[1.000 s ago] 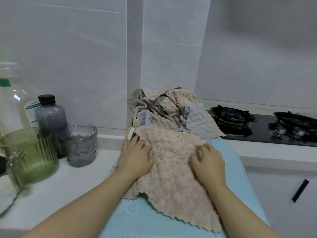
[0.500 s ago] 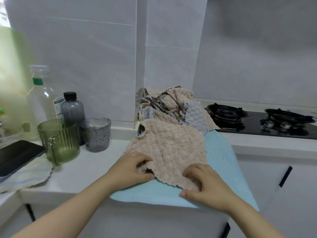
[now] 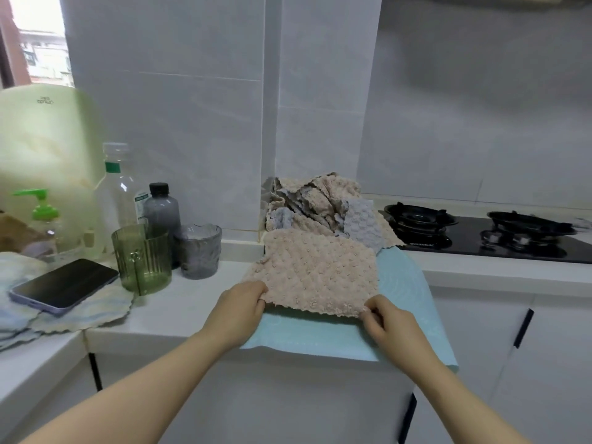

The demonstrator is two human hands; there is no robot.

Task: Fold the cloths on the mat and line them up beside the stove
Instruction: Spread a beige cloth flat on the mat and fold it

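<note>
A beige bobbled cloth lies spread flat on the light blue mat at the counter's front. My left hand pinches its near left corner. The near right corner is pinched by my right hand. Behind it, against the wall corner, a crumpled pile of beige and grey cloths rests on the back of the mat. The black gas stove sits to the right of the pile.
Left of the mat stand a green ribbed cup, a grey glass, a dark bottle and a clear bottle. A phone lies on a pale cloth at far left. White cabinet doors are below.
Both hands slid from the middle of the beige cloth down to its near edge and took hold of the two near corners. The view pulled back from the counter.
</note>
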